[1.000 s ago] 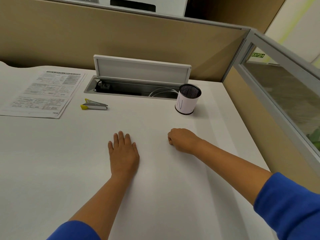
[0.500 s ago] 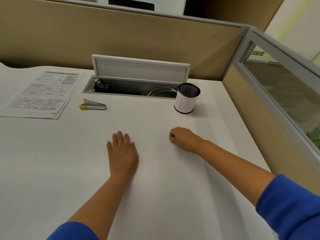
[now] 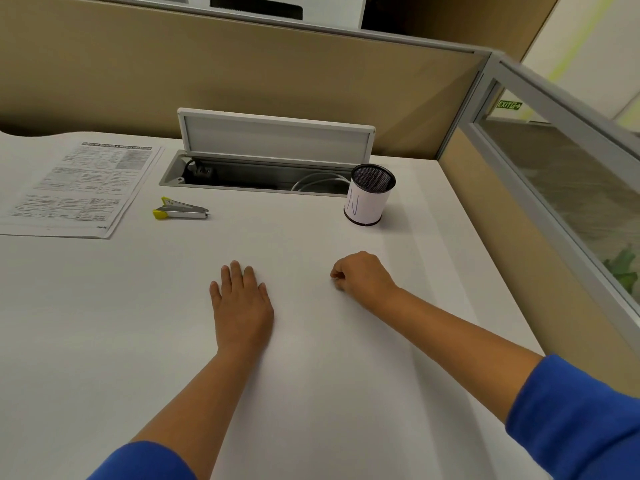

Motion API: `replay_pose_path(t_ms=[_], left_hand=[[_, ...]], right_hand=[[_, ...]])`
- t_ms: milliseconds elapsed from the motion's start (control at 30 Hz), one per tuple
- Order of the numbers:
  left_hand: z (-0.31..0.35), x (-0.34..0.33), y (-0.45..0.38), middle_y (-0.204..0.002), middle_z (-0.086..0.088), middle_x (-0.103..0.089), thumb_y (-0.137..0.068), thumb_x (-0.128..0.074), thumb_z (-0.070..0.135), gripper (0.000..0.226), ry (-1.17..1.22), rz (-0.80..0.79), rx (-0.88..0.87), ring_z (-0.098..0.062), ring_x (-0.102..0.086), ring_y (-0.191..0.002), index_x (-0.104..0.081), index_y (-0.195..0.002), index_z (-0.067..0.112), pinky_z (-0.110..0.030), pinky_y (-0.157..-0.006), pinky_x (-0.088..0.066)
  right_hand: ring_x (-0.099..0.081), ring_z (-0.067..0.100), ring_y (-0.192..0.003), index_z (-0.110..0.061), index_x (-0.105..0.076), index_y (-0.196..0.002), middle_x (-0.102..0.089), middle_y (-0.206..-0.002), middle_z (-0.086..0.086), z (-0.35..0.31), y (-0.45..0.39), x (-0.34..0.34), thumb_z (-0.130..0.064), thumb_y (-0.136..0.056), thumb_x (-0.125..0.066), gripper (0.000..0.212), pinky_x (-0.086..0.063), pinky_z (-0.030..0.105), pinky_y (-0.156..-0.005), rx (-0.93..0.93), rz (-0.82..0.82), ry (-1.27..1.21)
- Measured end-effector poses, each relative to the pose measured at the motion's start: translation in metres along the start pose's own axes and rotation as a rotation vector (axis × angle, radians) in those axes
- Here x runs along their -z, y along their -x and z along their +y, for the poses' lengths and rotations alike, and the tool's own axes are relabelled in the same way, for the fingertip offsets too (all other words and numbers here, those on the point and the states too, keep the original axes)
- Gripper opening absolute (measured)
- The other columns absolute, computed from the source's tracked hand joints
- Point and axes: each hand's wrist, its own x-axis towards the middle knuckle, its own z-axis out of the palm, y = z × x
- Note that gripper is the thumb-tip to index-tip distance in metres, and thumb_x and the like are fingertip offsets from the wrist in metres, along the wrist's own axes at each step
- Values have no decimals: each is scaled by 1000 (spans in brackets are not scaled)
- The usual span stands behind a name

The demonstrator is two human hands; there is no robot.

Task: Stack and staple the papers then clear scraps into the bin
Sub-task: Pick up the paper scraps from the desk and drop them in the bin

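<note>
A stack of printed papers (image 3: 79, 188) lies flat at the far left of the white desk (image 3: 311, 393). To its right rests a small silver stapler with yellow ends (image 3: 180, 211). A black mesh cup wrapped in white paper (image 3: 365, 206), the bin, stands at the back right. My left hand (image 3: 240, 303) rests flat on the desk, fingers straight. My right hand (image 3: 362, 278) sits on the desk in front of the cup, its curled fingertips pinching what looks like a tiny white paper scrap, mostly hidden.
An open cable tray with a raised lid (image 3: 273, 143) is sunk into the desk behind the stapler, with a white cable inside. Tan partition walls (image 3: 242, 74) close the back, and a glass-topped panel (image 3: 554, 188) closes the right side.
My right hand has drawn slightly toward me with its fingertips closing together. The left hand has stayed flat in place.
</note>
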Motion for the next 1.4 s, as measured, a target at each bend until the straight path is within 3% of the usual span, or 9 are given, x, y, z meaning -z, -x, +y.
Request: replay_pose_path(t_ms=[233,467,667,833,1033,1133,1400], left_hand=[[0,0,1,-155,-15,-20,-98,-23,25,48,2,-8,-3,-30,-10,-145,-28,-143,6,-46,-119,-8],[-1,1,1,-153,-17,-24,-98,-26,23,47,-9,-6,-14,-32,-13,-144,-31,-140,3,-48,-117,-10],[1,1,2,-153,-18,-23,-98,-27,23,47,-5,-12,-20,-34,-13,-144,-31,-140,3,-48,-117,-10],[0,2,2,-152,-20,-24,-97,-29,21,47,16,-12,-24,-35,-14,-143,-32,-139,1,-50,-116,-10],[0,4,1,-154,-19,-20,-98,-26,22,47,12,-31,-33,-34,-11,-144,-29,-141,1,-49,-117,-8],[-1,4,1,-154,-19,-19,-98,-26,22,48,14,-37,-37,-34,-10,-144,-28,-141,2,-49,-117,-8],[-1,5,1,-154,-20,-21,-98,-27,28,50,-2,-46,-47,-35,-12,-144,-30,-140,1,-50,-116,-9]], right_hand=[[-65,25,-96,-10,-71,-98,-72,-105,7,-6,-3,-3,3,-81,-54,27,-53,33,-85,-27,63,64],[-63,26,-97,-12,-66,-103,-69,-107,5,-10,2,-6,2,-83,-50,30,-47,31,-78,-8,55,151],[-59,30,-95,-6,-55,-111,-61,-110,13,-10,7,-13,0,-88,-41,28,-41,33,-73,-23,1,133],[-57,31,-98,-5,-49,-116,-60,-112,14,-12,9,-9,3,-89,-39,31,-45,37,-80,-58,-3,60],[-58,19,-90,-5,-63,-103,-67,-110,10,-3,8,-1,-1,-88,-45,24,-44,24,-77,-250,96,-264],[-61,22,-102,-5,-69,-100,-69,-110,8,-1,10,0,-2,-87,-48,25,-44,23,-80,-305,117,-263],[-66,19,-95,-10,-74,-95,-73,-101,2,-11,11,1,-18,-76,-72,21,-51,27,-83,-345,59,-203]])
